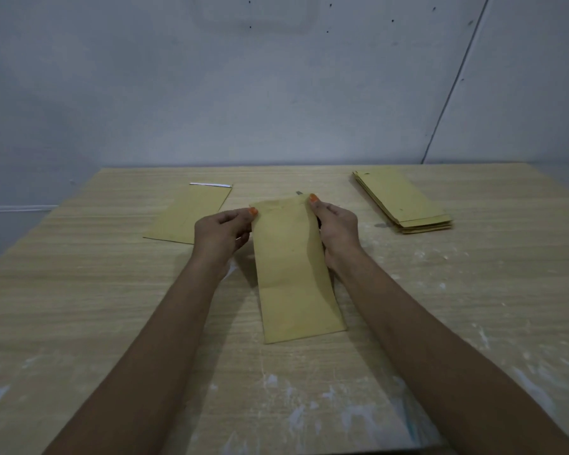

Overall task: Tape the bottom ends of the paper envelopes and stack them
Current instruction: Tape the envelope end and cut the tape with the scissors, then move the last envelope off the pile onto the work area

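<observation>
Both hands pinch a long kraft envelope's far end.
Left hand (222,231) and right hand (337,226) grip the flat, smooth rectangular envelope (293,274), long axis pointing away across the woodgrain table (79,307).

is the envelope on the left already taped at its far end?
Yes, the single envelope lying left of the left hand shows a pale strip of tape along its far edge.
</observation>
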A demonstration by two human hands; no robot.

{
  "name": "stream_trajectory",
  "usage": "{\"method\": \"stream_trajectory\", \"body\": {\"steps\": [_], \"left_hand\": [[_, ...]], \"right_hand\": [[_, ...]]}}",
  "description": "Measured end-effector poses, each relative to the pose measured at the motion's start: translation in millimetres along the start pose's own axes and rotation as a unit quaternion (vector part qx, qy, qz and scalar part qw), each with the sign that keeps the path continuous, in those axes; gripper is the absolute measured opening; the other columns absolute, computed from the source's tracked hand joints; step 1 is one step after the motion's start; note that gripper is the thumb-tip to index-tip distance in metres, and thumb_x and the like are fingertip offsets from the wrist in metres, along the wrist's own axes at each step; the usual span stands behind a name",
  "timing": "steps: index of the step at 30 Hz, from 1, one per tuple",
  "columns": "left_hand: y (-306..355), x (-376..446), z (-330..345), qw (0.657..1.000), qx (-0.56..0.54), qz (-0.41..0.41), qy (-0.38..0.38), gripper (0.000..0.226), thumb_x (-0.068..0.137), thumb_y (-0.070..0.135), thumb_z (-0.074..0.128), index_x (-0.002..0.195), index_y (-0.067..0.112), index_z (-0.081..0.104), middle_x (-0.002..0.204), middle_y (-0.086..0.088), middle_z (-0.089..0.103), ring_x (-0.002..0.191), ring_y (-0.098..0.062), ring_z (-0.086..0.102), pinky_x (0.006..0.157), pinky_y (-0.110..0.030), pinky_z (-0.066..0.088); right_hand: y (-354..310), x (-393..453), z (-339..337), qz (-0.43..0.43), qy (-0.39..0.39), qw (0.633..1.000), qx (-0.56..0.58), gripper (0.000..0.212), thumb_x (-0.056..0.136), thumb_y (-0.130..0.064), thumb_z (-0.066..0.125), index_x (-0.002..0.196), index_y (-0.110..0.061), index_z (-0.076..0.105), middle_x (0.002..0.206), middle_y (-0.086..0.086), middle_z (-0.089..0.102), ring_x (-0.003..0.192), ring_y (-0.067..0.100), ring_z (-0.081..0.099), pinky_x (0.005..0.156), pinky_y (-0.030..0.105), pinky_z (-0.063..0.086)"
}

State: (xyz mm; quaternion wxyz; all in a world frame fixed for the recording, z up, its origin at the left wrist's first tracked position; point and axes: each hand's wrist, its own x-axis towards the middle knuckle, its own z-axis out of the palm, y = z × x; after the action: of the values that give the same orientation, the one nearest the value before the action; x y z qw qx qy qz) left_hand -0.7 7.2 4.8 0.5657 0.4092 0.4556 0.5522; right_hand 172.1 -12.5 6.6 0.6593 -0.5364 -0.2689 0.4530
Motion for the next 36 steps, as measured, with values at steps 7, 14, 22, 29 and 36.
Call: {"method": "stream_trajectory", "body": {"steps": [7, 14, 22, 29, 36], "left_hand": [[-3, 4, 10, 0.999, -0.003, -0.042, -0.015, 0.014, 0.090, 0.016, 0.071, 0.080, 0.007, 0.071, 0.064, -0.001, 0.064, 0.057, -0.009, 0.057, 0.061, -0.021, 0.056], [0, 1, 40, 0.999, 0.036, 0.022, -0.028, 0.024, 0.097, 0.017, 0.063, 0.075, 0.008, 0.066, 0.067, 0.000, 0.066, 0.057, -0.005, 0.062, 0.063, -0.021, 0.055], [-1, 19, 93, 0.999, 0.012, 0.030, -0.005, 0.026, 0.099, 0.016, 0.060, 0.074, 0.011, 0.060, 0.084, -0.011, 0.065, 0.070, -0.023, 0.064, 0.052, -0.024, 0.052], [-6, 33, 144, 0.999, -0.039, -0.003, 0.007, 0.023, 0.098, 0.012, 0.061, 0.076, 0.006, 0.061, 0.094, -0.018, 0.065, 0.067, -0.021, 0.065, 0.056, -0.029, 0.055], [-21, 32, 151, 0.981, 0.145, 0.129, -0.024, 0.017, 0.100, 0.021, 0.057, 0.110, 0.009, 0.063, 0.115, -0.003, 0.063, 0.065, -0.007, 0.071, 0.063, -0.024, 0.054]], "right_hand": [[-5, 4, -5, -0.030, 0.023, 0.996, -0.086, 0.029, 0.092, -0.036, 0.068, 0.079, -0.010, 0.074, 0.085, 0.009, 0.070, 0.077, 0.021, 0.061, 0.082, 0.047, 0.056], [-19, 12, -21, -0.113, 0.066, 0.975, -0.179, 0.041, 0.094, -0.037, 0.064, 0.076, 0.000, 0.069, 0.063, -0.001, 0.050, 0.058, 0.010, 0.040, 0.055, 0.025, 0.034], [-36, 9, -57, -0.196, 0.046, 0.905, -0.374, 0.068, 0.078, -0.067, 0.067, 0.122, -0.021, 0.041, 0.114, -0.002, 0.051, 0.100, 0.015, 0.053, 0.079, 0.031, 0.046], [-37, 10, -79, -0.235, 0.048, 0.758, -0.607, 0.097, 0.059, -0.082, 0.066, 0.124, -0.020, 0.030, 0.122, 0.003, 0.033, 0.114, 0.028, 0.044, 0.090, 0.047, 0.043], [-60, 54, -107, -0.183, 0.118, 0.735, -0.642, 0.090, 0.066, -0.074, 0.064, 0.130, -0.017, 0.037, 0.131, 0.011, 0.040, 0.120, 0.035, 0.042, 0.094, 0.051, 0.038]]}}
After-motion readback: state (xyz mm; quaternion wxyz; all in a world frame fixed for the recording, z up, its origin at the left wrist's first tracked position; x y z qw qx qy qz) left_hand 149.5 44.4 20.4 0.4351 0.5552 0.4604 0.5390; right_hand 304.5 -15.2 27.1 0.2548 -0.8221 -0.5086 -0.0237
